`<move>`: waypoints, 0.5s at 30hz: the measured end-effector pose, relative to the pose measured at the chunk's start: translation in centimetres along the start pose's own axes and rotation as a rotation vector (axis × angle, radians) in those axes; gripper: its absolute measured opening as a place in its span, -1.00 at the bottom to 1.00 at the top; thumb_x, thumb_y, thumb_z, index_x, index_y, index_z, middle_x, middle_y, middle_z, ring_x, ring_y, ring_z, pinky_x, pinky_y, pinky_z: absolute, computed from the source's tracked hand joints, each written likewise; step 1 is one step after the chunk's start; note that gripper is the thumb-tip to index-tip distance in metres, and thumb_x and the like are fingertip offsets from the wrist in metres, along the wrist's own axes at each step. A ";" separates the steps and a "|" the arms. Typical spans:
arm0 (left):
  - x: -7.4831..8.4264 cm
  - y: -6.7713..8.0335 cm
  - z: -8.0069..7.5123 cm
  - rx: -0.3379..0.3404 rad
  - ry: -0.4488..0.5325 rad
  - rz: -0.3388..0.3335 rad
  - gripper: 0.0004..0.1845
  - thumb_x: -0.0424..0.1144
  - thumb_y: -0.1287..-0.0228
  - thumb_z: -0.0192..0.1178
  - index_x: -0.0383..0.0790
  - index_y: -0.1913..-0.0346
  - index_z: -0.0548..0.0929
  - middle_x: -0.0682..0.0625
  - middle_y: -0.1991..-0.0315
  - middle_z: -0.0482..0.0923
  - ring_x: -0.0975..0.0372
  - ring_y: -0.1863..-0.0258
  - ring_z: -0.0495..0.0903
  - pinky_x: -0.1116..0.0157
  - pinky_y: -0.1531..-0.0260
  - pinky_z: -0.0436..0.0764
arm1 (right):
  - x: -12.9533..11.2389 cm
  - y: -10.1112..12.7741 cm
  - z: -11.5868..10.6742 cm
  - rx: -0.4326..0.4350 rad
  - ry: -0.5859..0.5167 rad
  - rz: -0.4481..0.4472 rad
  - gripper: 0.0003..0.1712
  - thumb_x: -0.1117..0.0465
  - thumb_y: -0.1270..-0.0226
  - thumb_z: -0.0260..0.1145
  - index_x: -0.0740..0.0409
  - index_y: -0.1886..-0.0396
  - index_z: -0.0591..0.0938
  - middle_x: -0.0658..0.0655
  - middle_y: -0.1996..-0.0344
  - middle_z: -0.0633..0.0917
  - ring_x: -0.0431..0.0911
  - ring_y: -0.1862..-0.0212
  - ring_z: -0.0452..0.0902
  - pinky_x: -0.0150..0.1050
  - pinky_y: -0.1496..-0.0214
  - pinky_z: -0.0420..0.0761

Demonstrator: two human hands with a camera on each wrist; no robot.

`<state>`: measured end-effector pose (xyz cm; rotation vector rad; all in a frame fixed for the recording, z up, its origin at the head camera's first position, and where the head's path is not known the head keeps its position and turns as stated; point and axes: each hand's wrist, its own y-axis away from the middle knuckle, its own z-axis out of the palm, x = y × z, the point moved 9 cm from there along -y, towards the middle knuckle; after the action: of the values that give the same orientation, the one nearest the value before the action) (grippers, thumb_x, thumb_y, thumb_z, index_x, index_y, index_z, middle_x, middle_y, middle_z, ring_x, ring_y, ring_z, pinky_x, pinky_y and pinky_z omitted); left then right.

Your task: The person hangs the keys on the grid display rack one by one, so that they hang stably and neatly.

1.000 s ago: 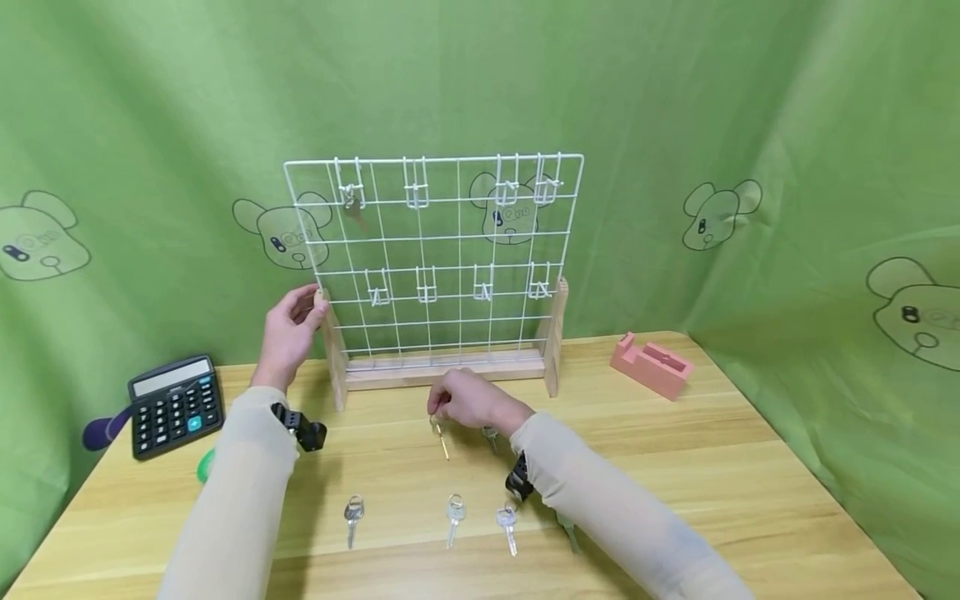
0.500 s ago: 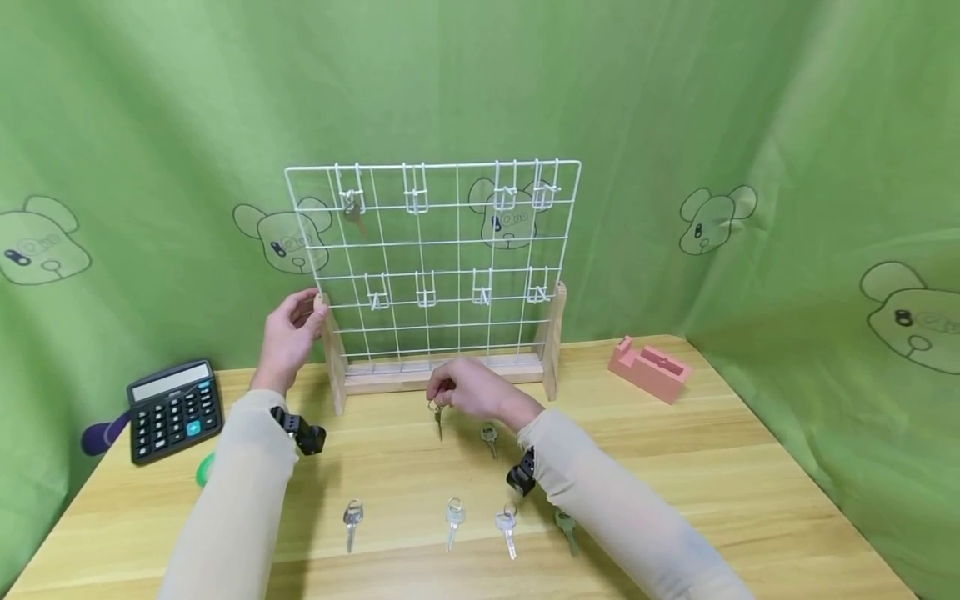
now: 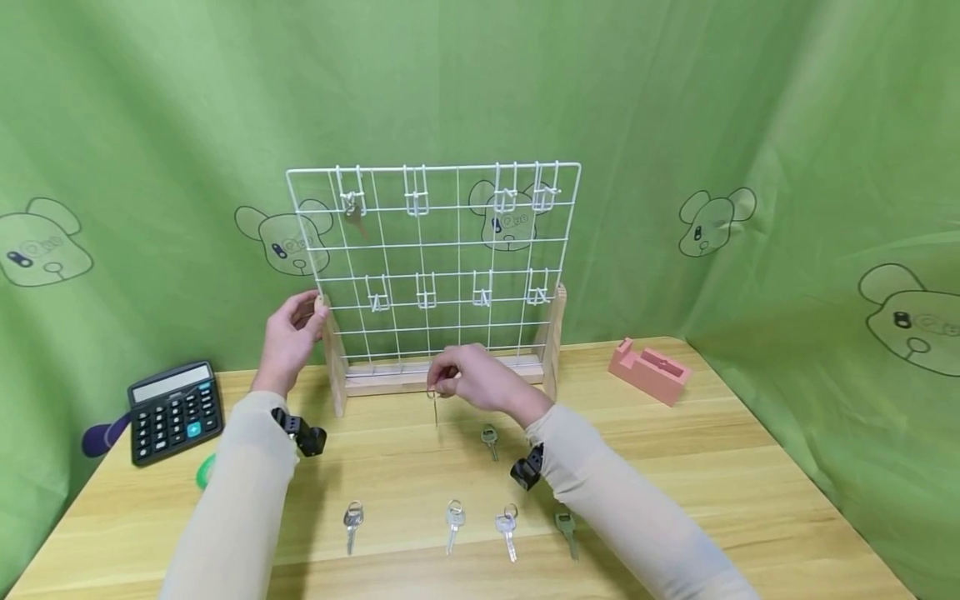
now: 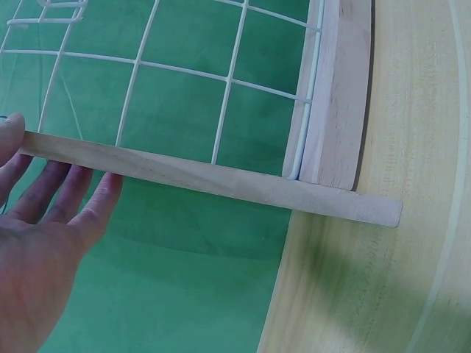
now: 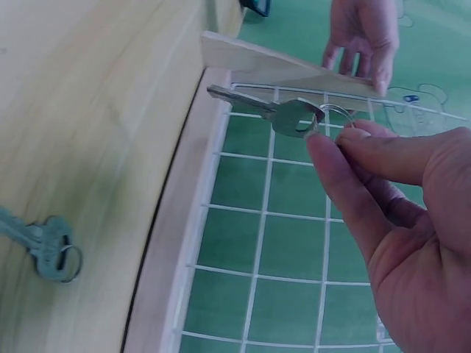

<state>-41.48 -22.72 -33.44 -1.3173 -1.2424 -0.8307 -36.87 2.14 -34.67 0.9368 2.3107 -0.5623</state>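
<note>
My right hand [image 3: 480, 379] pinches the ring of a key [image 5: 293, 118] between thumb and fingers. The key hangs from its ring above the table, just in front of the rack's wooden base. My left hand [image 3: 287, 340] holds the top of the left wooden upright [image 4: 199, 175], thumb on one side and fingers on the other. Between the uprights stands a white wire grid rack [image 3: 459, 246] with two rows of hooks. One brown key [image 3: 356, 215] hangs on the upper left hook.
Several keys lie on the table: one key [image 3: 490, 442] below my right hand, and a front row including a dark-headed key [image 3: 353, 525] and a green key [image 3: 566, 532]. A calculator [image 3: 176, 412] stands left, with a green round object [image 3: 205, 472] nearby. A pink tape dispenser [image 3: 651, 375] sits right.
My right hand has lifted the key off the table and raised it slightly toward the rack; it now hangs straight down. My left hand stays on the upright.
</note>
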 end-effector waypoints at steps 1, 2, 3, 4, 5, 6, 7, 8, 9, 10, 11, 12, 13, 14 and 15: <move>0.0 0.0 0.0 0.000 0.001 0.001 -0.49 -0.27 -0.49 0.08 -0.27 -0.42 0.31 -0.21 -0.31 0.38 0.03 -0.23 0.41 0.23 -0.16 0.54 | -0.2 0.0 -0.2 0.013 0.000 -0.009 -0.91 0.45 -0.29 0.33 0.25 0.25 0.68 0.09 0.32 0.66 -0.15 0.29 0.61 -0.38 0.22 0.67; 0.0 0.0 0.0 -0.001 0.003 0.001 -0.49 -0.27 -0.49 0.08 -0.27 -0.42 0.31 -0.22 -0.31 0.38 0.03 -0.23 0.41 0.22 -0.16 0.54 | -0.4 0.0 -0.5 0.024 0.003 -0.012 -0.91 0.45 -0.28 0.33 0.24 0.26 0.68 0.08 0.32 0.66 -0.15 0.28 0.60 -0.39 0.21 0.66; 0.0 0.0 0.0 -0.002 0.003 0.002 -0.49 -0.27 -0.49 0.08 -0.28 -0.42 0.31 -0.22 -0.31 0.38 0.02 -0.22 0.41 0.21 -0.17 0.53 | -0.6 0.0 -0.7 0.036 0.009 -0.015 -0.90 0.44 -0.27 0.34 0.22 0.26 0.69 0.05 0.33 0.65 -0.16 0.27 0.59 -0.40 0.20 0.66; 0.1 0.1 0.0 -0.003 0.003 0.004 -0.49 -0.28 -0.49 0.08 -0.28 -0.42 0.30 -0.22 -0.31 0.38 0.02 -0.23 0.41 0.21 -0.17 0.53 | -0.8 0.0 -0.9 0.049 0.015 -0.019 -0.90 0.45 -0.27 0.35 0.22 0.26 0.69 0.04 0.33 0.65 -0.16 0.26 0.59 -0.40 0.19 0.65; 0.1 0.1 0.0 -0.003 0.004 0.003 -0.49 -0.28 -0.49 0.08 -0.28 -0.42 0.30 -0.23 -0.31 0.38 0.02 -0.22 0.41 0.20 -0.18 0.53 | -1.0 0.0 -1.1 0.060 0.027 -0.023 -0.89 0.44 -0.26 0.35 0.20 0.27 0.69 0.02 0.33 0.65 -0.16 0.26 0.58 -0.40 0.18 0.65; 0.1 0.1 0.0 -0.004 0.004 0.004 -0.49 -0.28 -0.49 0.08 -0.29 -0.42 0.30 -0.23 -0.31 0.38 0.01 -0.23 0.40 0.19 -0.18 0.52 | -1.2 0.0 -1.4 0.071 0.039 -0.023 -0.89 0.44 -0.26 0.35 0.19 0.27 0.69 0.00 0.33 0.65 -0.17 0.25 0.57 -0.40 0.18 0.64; 0.1 0.1 0.0 -0.005 0.004 0.006 -0.49 -0.28 -0.49 0.08 -0.29 -0.42 0.30 -0.23 -0.31 0.38 0.01 -0.23 0.40 0.19 -0.18 0.52 | -1.4 0.0 -1.5 0.079 0.046 -0.022 -0.89 0.44 -0.26 0.35 0.18 0.27 0.69 -0.01 0.33 0.65 -0.17 0.25 0.57 -0.40 0.17 0.63; 0.1 0.1 0.0 -0.006 0.002 0.008 -0.49 -0.28 -0.49 0.08 -0.29 -0.42 0.30 -0.24 -0.31 0.38 0.01 -0.23 0.40 0.18 -0.19 0.52 | -1.5 0.0 -1.7 0.086 0.051 -0.021 -0.88 0.43 -0.26 0.35 0.17 0.27 0.69 0.00 0.33 0.65 -0.17 0.25 0.56 -0.40 0.17 0.63; 0.1 0.1 0.0 -0.007 0.001 0.008 -0.49 -0.28 -0.49 0.08 -0.29 -0.42 0.30 -0.24 -0.31 0.38 0.00 -0.23 0.40 0.17 -0.19 0.52 | -1.6 0.0 -1.9 0.093 0.052 -0.019 -0.89 0.43 -0.27 0.35 0.17 0.26 0.69 -0.01 0.33 0.65 -0.17 0.24 0.56 -0.40 0.17 0.63; 0.1 0.1 0.0 -0.008 0.001 0.008 -0.49 -0.28 -0.49 0.08 -0.29 -0.42 0.30 -0.24 -0.31 0.38 0.00 -0.23 0.40 0.17 -0.19 0.52 | -1.7 0.0 -2.1 0.099 0.051 -0.014 -0.88 0.43 -0.26 0.35 0.18 0.26 0.70 0.00 0.34 0.65 -0.17 0.25 0.56 -0.39 0.17 0.63; 0.1 0.1 0.0 -0.008 0.002 0.009 -0.49 -0.28 -0.49 0.08 -0.28 -0.42 0.30 -0.24 -0.31 0.38 0.01 -0.23 0.40 0.17 -0.19 0.52 | -1.8 0.0 -2.2 0.104 0.053 -0.010 -0.88 0.43 -0.26 0.35 0.18 0.25 0.70 0.00 0.34 0.65 -0.17 0.25 0.56 -0.40 0.18 0.63; 0.1 0.1 0.0 -0.008 0.003 0.009 -0.49 -0.27 -0.49 0.08 -0.28 -0.42 0.30 -0.24 -0.31 0.38 0.01 -0.23 0.40 0.17 -0.19 0.52 | -1.9 0.0 -2.4 0.109 0.048 -0.004 -0.88 0.43 -0.26 0.35 0.18 0.25 0.70 0.01 0.34 0.65 -0.17 0.25 0.56 -0.40 0.19 0.63; 0.1 0.1 0.1 -0.008 0.004 0.010 -0.49 -0.27 -0.49 0.08 -0.29 -0.42 0.30 -0.24 -0.31 0.38 0.01 -0.23 0.40 0.17 -0.19 0.52 | -2.0 0.0 -2.5 0.110 0.038 0.002 -0.88 0.43 -0.26 0.35 0.19 0.24 0.70 0.03 0.34 0.66 -0.17 0.26 0.56 -0.39 0.20 0.64; 0.1 0.0 0.1 -0.008 0.004 0.010 -0.49 -0.27 -0.49 0.08 -0.29 -0.42 0.30 -0.24 -0.31 0.38 0.01 -0.23 0.40 0.17 -0.19 0.52 | -2.1 0.0 -2.7 0.114 0.035 0.005 -0.88 0.43 -0.27 0.35 0.19 0.24 0.70 0.03 0.34 0.66 -0.17 0.26 0.56 -0.40 0.20 0.64; 0.1 0.0 0.1 -0.008 0.005 0.010 -0.49 -0.27 -0.49 0.09 -0.29 -0.42 0.30 -0.23 -0.31 0.38 0.01 -0.23 0.40 0.17 -0.19 0.52 | -2.2 0.0 -2.8 0.119 0.035 0.010 -0.88 0.43 -0.27 0.35 0.19 0.24 0.70 0.03 0.35 0.66 -0.17 0.27 0.57 -0.40 0.21 0.64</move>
<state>-41.47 -22.65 -33.36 -1.3253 -1.2289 -0.8322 -36.54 2.67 -31.12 1.0210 2.3228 -0.6910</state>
